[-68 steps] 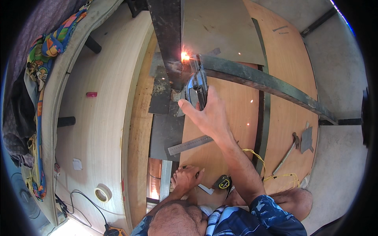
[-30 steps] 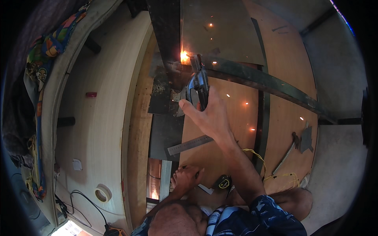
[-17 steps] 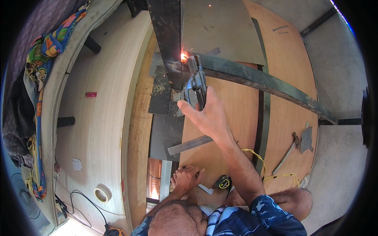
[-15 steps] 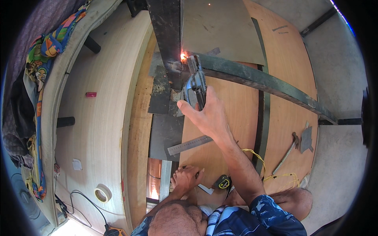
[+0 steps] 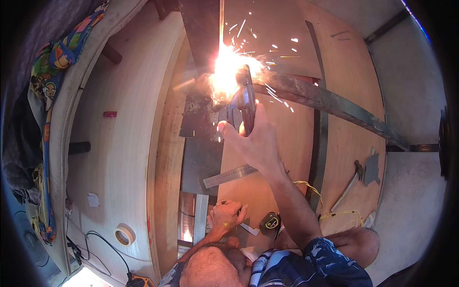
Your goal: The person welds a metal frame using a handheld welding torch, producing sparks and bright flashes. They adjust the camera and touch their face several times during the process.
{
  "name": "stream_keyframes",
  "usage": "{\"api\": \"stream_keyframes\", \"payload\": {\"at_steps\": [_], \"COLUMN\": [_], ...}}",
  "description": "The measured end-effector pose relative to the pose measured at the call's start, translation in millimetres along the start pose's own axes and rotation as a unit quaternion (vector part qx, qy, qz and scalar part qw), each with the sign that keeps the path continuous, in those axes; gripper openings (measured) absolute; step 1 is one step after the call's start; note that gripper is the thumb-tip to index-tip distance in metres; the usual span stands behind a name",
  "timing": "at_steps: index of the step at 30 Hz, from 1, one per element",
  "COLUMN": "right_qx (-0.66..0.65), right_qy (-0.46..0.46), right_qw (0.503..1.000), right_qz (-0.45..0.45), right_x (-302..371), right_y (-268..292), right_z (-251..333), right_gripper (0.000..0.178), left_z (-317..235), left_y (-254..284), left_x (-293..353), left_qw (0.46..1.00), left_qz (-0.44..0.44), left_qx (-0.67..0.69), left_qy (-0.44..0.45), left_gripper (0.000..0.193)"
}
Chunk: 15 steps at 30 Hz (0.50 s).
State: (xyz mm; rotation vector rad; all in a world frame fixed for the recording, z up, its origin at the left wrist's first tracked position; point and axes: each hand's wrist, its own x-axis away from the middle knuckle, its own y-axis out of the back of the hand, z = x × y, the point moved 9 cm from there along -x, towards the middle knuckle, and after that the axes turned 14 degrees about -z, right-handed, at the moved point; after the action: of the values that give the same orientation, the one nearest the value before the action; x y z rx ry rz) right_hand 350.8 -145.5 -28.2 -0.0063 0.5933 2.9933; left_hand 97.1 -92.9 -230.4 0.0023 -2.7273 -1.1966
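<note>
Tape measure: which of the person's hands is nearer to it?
Left. The left hand is close by, just left of the tape measure; the right hand, holding a dark clamp-like tool, is farther forward, near the sparks.

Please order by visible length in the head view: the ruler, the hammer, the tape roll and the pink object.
1. Hammer and ruler: too alike to rank
2. Tape roll
3. Pink object

Workshop, from the hammer, steel ruler, tape measure and bright sparks by a metal beam
</note>
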Motion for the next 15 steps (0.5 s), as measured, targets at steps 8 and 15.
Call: {"api": "stream_keyframes", "payload": {"at_steps": [8, 15], "right_qx": [0.036, 0.024], "right_qy": [-0.044, -0.017], "right_qw": [0.998, 0.999], "right_qz": [0.029, 0.037], "right_x": [-1, -2], "right_y": [-4, -11], "right_z": [-10, -5], "right_gripper": [0.052, 0.059], "left_z": [7, 0], "left_y": [-3, 2], "left_x": [5, 4], "left_qw": [0.996, 0.993], "left_qz": [-0.084, -0.101], "left_qx": [0.001, -0.023], "left_qy": [-0.031, -0.054], "left_gripper": [0.037, 0.037]}}
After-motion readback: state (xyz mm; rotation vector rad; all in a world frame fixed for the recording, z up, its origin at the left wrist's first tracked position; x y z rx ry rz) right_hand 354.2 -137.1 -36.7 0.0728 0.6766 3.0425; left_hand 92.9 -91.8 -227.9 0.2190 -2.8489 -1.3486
